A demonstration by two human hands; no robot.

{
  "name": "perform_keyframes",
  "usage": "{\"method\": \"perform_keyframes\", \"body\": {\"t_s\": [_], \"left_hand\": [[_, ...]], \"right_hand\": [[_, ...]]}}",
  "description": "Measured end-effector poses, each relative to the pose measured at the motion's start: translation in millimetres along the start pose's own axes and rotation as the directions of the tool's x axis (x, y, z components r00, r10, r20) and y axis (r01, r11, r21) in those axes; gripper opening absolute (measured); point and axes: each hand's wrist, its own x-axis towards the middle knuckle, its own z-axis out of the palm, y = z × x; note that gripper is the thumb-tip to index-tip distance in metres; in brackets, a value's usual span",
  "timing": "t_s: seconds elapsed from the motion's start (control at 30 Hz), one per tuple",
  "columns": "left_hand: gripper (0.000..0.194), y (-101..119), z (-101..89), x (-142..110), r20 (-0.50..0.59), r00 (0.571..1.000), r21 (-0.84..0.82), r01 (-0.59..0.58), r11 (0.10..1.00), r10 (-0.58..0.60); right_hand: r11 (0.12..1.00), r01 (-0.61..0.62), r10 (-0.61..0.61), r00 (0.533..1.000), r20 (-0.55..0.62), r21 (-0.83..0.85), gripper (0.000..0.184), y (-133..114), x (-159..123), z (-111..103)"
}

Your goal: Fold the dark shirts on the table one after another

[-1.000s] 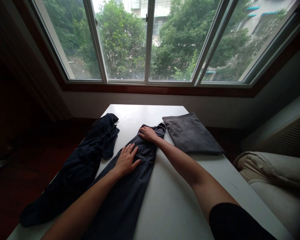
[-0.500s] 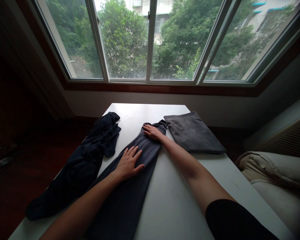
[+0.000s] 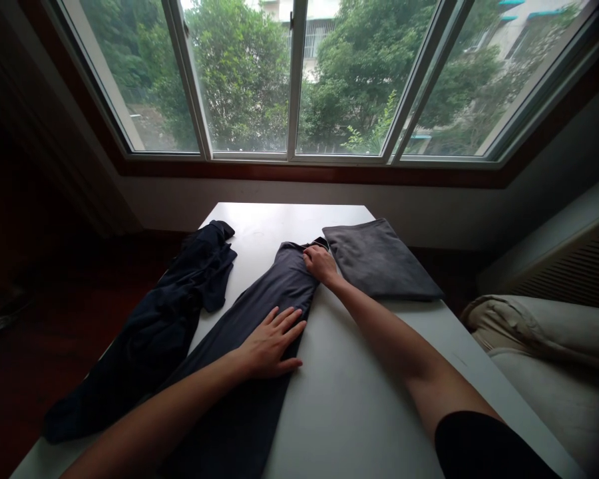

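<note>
A pair of dark grey trousers [image 3: 249, 299], folded lengthwise, lies across the white table [image 3: 339, 399], its waist end pointing toward the window. My left hand [image 3: 274, 342] rests palm down on the middle of the legs, fingers stretched out and the thumb near the right edge. At the waist end my right hand [image 3: 321, 264] has its fingers bent over the right corner of the fabric, gripping it; the fingertips are partly hidden. Beside that corner lies a grey folded cloth garment [image 3: 382, 259], flat and square.
A crumpled dark navy garment [image 3: 150, 332] lies along the table's left edge. To the right, off the table, is a pile of beige bedding or cushions [image 3: 549, 332]. A window [image 3: 294, 159] spans the wall beyond the table.
My right hand has slid right to the waist corner, and its fingers have gone from flat to bent. My left hand has moved right and slightly nearer me along the trousers.
</note>
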Motion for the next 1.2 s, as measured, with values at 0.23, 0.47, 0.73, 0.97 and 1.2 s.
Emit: {"method": "perform_keyframes", "body": {"t_s": [0.23,0.47,0.73,0.97,1.2], "left_hand": [[0.09,8.2,6.2,11.5,0.063,0.998,0.001,-0.023,1.0,0.023],[0.093,23.8,11.7,4.8,0.079,0.993,-0.014,-0.084,0.996,0.085],[0.074,3.4,8.5,47.0,-0.065,0.997,0.058,0.044,0.997,-0.04],[0.083,-15.0,21.5,85.8,-0.003,0.999,0.069,0.046,0.997,-0.046],[0.084,8.7,14.0,40.2,0.064,0.994,0.013,-0.093,0.996,0.092]], "right_hand": [[0.999,-0.026,0.034,0.983,0.183,-0.046,0.066,13.4,0.7,28.3],[0.999,0.03,-0.023,0.974,0.225,-0.028,0.067,23.7,13.0,29.9],[0.998,0.039,-0.029,0.983,0.18,-0.058,0.063,23.0,7.8,33.0],[0.997,0.035,-0.015,0.968,0.251,-0.075,0.069,25.7,11.3,30.5],[0.998,0.02,-0.006,0.973,0.231,-0.061,0.067,24.3,7.8,26.5]]}}
